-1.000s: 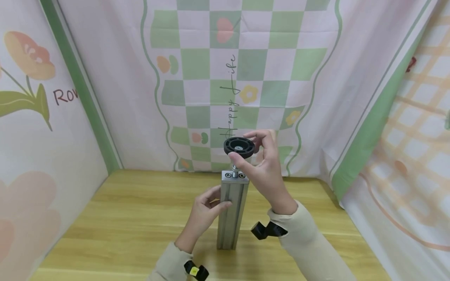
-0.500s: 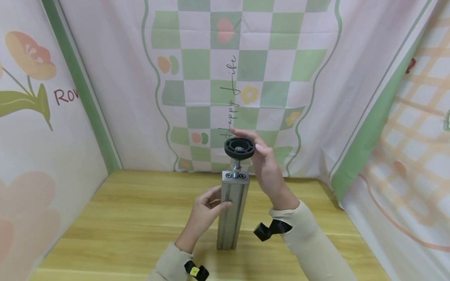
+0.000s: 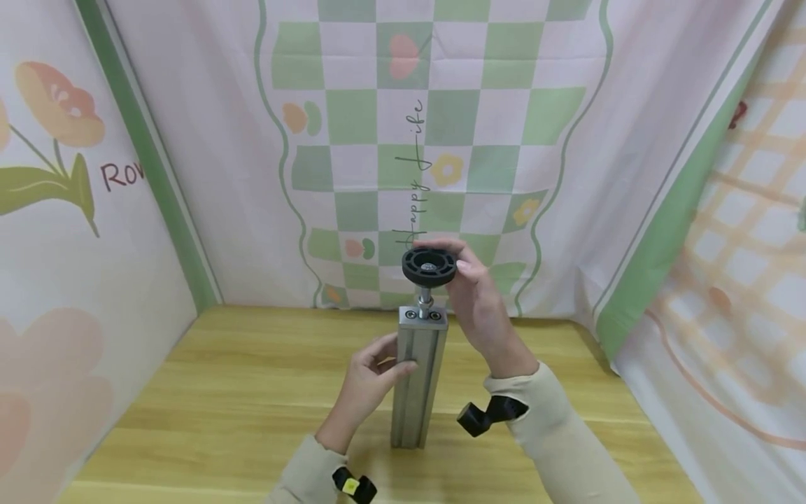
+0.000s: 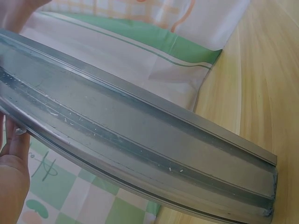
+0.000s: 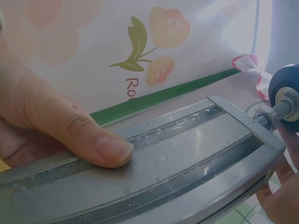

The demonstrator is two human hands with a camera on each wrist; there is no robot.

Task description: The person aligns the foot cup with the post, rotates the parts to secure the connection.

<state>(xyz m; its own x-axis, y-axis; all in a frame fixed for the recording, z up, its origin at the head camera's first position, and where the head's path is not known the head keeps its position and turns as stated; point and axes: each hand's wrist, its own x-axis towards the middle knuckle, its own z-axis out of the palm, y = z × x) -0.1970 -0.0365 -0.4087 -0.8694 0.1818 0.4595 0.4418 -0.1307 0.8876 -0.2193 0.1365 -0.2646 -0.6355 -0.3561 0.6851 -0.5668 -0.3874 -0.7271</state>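
An aluminium profile [image 3: 417, 392] stands upright on the wooden table, with a metal end plate bolted on top. From that plate rises a threaded stem with a nut [image 5: 265, 114], carrying a black round levelling foot [image 3: 429, 281]. My left hand [image 3: 371, 374] grips the profile's left side at mid-height; its thumb [image 5: 112, 151] lies across the grooved face. Around the foot's rim is my right hand [image 3: 481, 308], thumb at the right edge and fingers behind. The left wrist view shows the profile's grooves [image 4: 140, 121] up close, running down to its lower end.
The wooden table [image 3: 264, 378] runs back to a patterned cloth wall [image 3: 352, 168], with cloth also on the left and right sides. Black wrist cameras [image 3: 491, 416] are strapped on both sleeves.
My right thumb has shifted from the foot's front to its right edge, and the fingers have swung round behind it. They lowered toward the rim lately. The left hand keeps its grip.
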